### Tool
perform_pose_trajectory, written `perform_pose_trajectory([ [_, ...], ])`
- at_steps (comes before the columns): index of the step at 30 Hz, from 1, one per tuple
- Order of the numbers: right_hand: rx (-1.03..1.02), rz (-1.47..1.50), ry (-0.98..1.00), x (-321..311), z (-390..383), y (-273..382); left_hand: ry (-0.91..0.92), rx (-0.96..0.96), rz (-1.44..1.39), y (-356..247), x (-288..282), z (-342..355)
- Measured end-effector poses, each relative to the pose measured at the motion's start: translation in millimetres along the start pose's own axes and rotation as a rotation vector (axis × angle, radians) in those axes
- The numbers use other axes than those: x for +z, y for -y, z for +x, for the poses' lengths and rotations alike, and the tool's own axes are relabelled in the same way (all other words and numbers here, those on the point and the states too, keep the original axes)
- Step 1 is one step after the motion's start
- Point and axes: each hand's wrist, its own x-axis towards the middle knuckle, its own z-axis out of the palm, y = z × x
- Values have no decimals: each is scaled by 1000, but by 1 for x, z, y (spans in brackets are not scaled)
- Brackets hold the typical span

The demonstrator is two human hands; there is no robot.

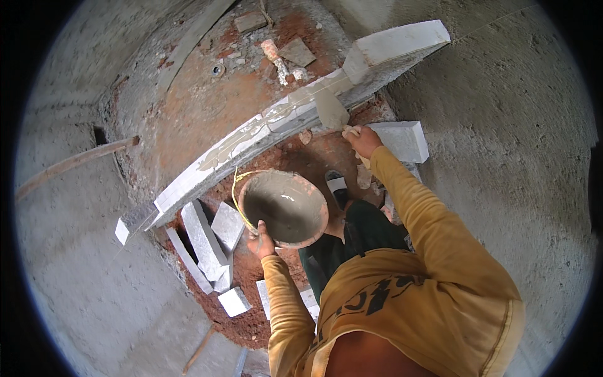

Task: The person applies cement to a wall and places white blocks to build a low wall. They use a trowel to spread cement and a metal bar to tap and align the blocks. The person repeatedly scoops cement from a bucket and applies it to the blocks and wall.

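My left hand (261, 239) grips the lower left rim of a round bowl (320, 213) holding wet grey mortar, with a yellow cord looped at its left side. My right hand (365, 139) is closed on the handle of a trowel (331, 108), whose mortar-coloured blade is tilted against the top edge of a low wall of white blocks (179, 191). A grey layer of mortar runs along the wall's top, and a taut thin string stretches over it. A larger white block (392, 45) stands at the wall's upper right end.
Loose white blocks (200, 232) lie on reddish soil at lower left; another (405, 141) is beside my right hand. Beyond the wall are rubble (296, 51) and debris. Rough grey plastered walls (502, 157) flank the space. A wooden stick (94, 152) leans at left. My foot (336, 186) is below.
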Motion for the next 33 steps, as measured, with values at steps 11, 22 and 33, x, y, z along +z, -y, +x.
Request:
perform_pose_trajectory([
  [11, -326, -787, 373, -39, -71, 27, 51, 124, 525, -45, 38, -4],
  [22, -262, -830, 363, 55, -79, -28, 101, 325, 340, -104, 80, -60],
  [33, -360, -558, 126, -23, -66, -50, 177, 129, 65, -78, 117, -21],
])
